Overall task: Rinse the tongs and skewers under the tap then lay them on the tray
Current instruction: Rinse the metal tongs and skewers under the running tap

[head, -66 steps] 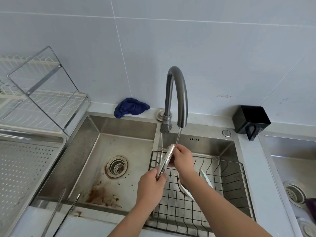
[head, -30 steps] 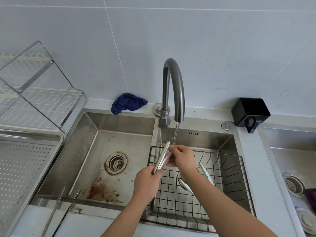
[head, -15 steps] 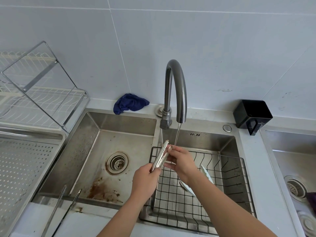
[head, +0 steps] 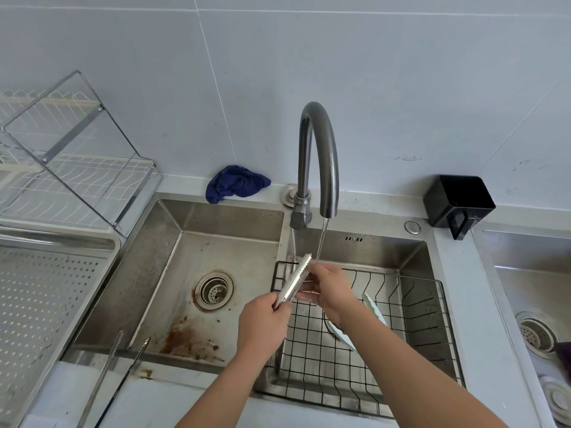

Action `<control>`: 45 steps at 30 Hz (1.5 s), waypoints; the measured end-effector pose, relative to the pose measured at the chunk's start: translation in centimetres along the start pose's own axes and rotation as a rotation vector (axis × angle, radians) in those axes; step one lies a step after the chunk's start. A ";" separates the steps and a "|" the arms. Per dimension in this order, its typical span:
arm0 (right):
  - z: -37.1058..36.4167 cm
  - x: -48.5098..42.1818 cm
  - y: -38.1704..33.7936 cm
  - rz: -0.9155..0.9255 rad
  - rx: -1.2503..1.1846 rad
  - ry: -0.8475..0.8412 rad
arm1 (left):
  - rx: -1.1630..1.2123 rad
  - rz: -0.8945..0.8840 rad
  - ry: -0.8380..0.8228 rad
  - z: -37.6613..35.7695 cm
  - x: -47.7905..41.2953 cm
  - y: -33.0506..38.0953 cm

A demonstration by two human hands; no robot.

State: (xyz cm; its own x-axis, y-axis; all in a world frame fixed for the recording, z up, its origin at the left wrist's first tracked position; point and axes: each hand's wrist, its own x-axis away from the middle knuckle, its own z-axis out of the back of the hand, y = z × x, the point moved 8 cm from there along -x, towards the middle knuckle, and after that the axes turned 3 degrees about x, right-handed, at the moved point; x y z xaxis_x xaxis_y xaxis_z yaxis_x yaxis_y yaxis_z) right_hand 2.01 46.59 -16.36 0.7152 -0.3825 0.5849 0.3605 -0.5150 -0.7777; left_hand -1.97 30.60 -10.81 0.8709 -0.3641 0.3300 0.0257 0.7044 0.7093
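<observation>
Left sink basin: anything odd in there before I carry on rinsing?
Yes: a rusty brown stain is smeared over the steel floor of the left sink basin, in front of the round drain strainer, which also has a brown ring.

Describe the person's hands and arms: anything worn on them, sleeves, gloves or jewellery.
Both the left hand and the right hand are bare, without gloves. No ring, watch or bracelet shows. Both forearms are uncovered to the frame's bottom edge, so no sleeve is visible.

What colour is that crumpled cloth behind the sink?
Dark blue; the cloth shows in the head view.
</observation>
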 end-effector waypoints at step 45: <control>-1.5 0.4 1.2 -0.114 -0.592 -0.071 | 0.706 0.370 -0.225 -2.4 1.3 -1.7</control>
State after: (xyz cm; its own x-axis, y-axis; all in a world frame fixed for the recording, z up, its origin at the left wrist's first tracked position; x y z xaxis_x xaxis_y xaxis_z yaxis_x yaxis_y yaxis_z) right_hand 1.84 44.66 -16.65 0.7375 -0.2584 0.6240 0.0574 -0.8966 -0.4392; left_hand 0.33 30.33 -13.09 0.6419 -0.3501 0.6822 -0.6225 0.2815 0.7302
